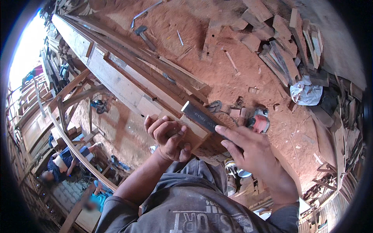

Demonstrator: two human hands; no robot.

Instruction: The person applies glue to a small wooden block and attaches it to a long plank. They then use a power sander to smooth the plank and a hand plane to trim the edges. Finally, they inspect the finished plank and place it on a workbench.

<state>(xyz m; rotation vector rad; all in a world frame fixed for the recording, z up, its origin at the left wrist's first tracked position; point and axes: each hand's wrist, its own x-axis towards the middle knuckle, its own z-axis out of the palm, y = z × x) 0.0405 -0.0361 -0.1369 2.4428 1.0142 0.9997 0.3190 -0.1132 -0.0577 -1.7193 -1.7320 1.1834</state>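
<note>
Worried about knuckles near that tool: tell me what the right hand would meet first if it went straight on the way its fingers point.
The right hand points up-left along the dark flat tool it holds. Straight on, it would likely meet the wooden piece gripped by the left hand, then the long beam. Depth is unclear.

I see one view only, from the head camera, worn high and looking steeply down over my chest. Both hands, left (169, 139) and right (252, 149), sit close under the lens at lower centre. The long beam (128, 83) runs away toward upper left; the dirt floor (248, 66) lies farther off. Fisheye rim bends edges.
</note>
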